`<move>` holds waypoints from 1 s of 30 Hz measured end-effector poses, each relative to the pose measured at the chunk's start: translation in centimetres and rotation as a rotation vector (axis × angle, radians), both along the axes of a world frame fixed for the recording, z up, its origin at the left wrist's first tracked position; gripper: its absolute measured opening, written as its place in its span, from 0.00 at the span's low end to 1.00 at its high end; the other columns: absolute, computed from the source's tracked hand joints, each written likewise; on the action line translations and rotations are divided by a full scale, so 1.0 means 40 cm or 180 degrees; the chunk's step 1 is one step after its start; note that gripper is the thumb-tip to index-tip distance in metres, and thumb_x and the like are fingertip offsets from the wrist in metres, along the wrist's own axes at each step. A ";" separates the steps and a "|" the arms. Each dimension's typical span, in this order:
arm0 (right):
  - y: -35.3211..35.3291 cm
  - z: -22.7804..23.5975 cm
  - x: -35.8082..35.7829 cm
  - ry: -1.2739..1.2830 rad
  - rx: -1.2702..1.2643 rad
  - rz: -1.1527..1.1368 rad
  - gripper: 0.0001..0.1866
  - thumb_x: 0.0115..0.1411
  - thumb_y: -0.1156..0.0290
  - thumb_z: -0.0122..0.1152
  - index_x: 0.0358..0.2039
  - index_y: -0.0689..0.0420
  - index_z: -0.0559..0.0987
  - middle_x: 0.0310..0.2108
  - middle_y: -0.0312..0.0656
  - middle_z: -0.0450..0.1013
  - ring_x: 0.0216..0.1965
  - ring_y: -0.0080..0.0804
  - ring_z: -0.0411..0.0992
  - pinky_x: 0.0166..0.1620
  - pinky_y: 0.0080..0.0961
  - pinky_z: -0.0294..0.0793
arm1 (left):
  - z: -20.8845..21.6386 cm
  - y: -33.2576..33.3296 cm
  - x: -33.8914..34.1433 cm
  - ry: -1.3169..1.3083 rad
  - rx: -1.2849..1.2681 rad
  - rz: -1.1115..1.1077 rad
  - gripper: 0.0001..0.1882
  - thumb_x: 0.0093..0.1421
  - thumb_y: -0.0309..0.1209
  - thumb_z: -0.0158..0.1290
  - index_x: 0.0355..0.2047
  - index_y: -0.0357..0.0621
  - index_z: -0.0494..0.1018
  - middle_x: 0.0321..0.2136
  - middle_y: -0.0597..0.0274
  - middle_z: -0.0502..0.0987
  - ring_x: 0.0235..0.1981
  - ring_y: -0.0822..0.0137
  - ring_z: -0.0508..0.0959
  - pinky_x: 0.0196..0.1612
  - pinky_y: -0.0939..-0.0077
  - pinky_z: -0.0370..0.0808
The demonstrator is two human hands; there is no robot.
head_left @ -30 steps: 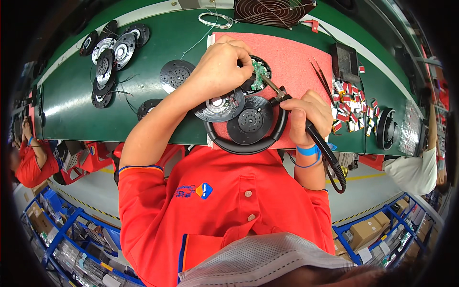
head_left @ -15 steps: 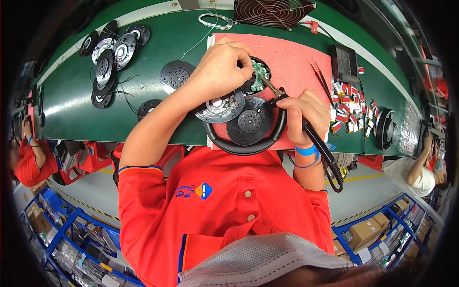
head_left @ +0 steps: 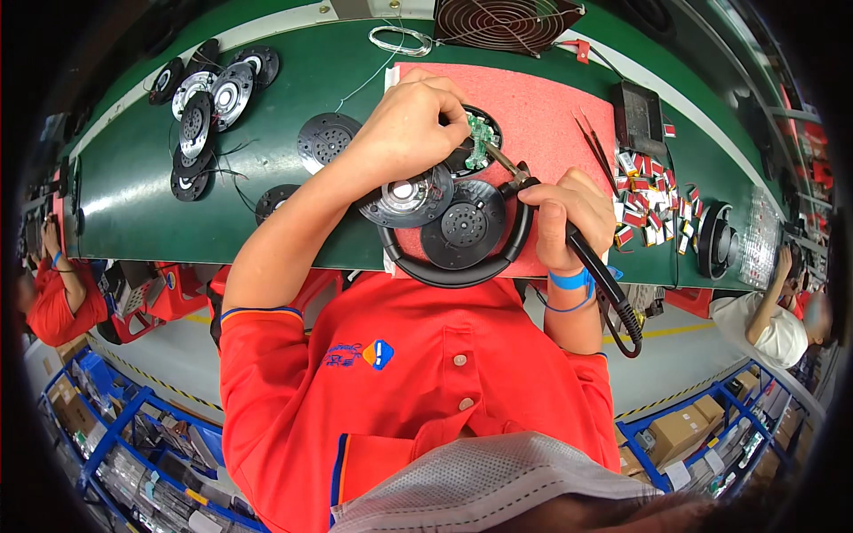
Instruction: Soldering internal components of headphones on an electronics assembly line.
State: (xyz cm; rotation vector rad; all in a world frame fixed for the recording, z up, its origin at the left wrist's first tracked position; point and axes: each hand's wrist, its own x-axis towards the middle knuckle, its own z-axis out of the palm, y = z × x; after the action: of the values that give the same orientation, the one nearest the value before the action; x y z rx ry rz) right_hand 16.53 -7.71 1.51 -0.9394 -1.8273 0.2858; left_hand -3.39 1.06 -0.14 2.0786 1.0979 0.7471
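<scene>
My right hand (head_left: 573,215) grips a soldering iron (head_left: 601,277) by its black handle, and the tip reaches a green circuit board (head_left: 481,153) inside an open headphone ear cup. My left hand (head_left: 416,124) is closed in a pinch at the left edge of that cup. Whatever its fingertips hold is hidden. Below the hands, the black headband (head_left: 451,275) of the headphones curves toward me. Within it lie a round black speaker plate (head_left: 464,226) and a plate with a silver ring (head_left: 405,197), partly under my left wrist.
A pink foam mat (head_left: 542,98) covers the green table here. Speaker plates (head_left: 195,124) are heaped at left. On the right lie tweezers (head_left: 597,151), a black tray (head_left: 641,120) and several small batteries (head_left: 653,202). A fan (head_left: 511,22) and coiled wire (head_left: 400,39) sit at the back.
The soldering iron and my right hand have shifted very slightly to the right. My left hand stays almost still at the ear cup.
</scene>
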 end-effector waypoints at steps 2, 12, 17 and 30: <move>-0.001 0.000 0.000 0.0005 -0.0007 -0.0013 0.14 0.60 0.69 0.52 0.21 0.64 0.77 0.14 0.40 0.70 0.13 0.29 0.61 0.19 0.25 0.57 | 0.000 0.000 -0.001 0.0025 -0.0060 -0.0021 0.06 0.45 0.25 0.54 0.21 0.34 0.77 0.34 0.54 0.80 0.44 0.53 0.73 0.49 0.65 0.70; -0.003 0.001 -0.003 -0.0075 -0.0100 -0.0014 0.14 0.59 0.69 0.52 0.21 0.62 0.78 0.15 0.40 0.70 0.14 0.30 0.62 0.19 0.25 0.58 | 0.004 -0.002 -0.004 0.0071 0.0023 -0.0054 0.07 0.45 0.28 0.55 0.22 0.35 0.78 0.35 0.55 0.80 0.43 0.54 0.74 0.48 0.66 0.71; -0.002 0.002 -0.006 -0.0107 -0.0105 -0.0031 0.13 0.59 0.70 0.52 0.21 0.62 0.78 0.15 0.40 0.71 0.14 0.30 0.62 0.20 0.25 0.59 | 0.004 -0.004 -0.003 0.0037 0.0066 -0.0051 0.07 0.45 0.28 0.55 0.22 0.35 0.79 0.35 0.56 0.79 0.43 0.55 0.74 0.47 0.66 0.71; -0.005 0.005 -0.003 -0.0008 -0.0051 -0.0080 0.14 0.59 0.70 0.52 0.20 0.64 0.78 0.15 0.41 0.71 0.14 0.30 0.62 0.19 0.25 0.57 | 0.006 -0.006 -0.002 0.0081 0.0056 -0.0014 0.07 0.45 0.27 0.55 0.22 0.35 0.78 0.35 0.55 0.79 0.44 0.54 0.73 0.49 0.66 0.71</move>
State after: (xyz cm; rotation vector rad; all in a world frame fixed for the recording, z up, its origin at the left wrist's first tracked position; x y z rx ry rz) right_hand 16.42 -7.92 1.72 -0.9738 -1.8166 0.2841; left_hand -3.45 0.83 0.10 2.1099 1.1041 0.7323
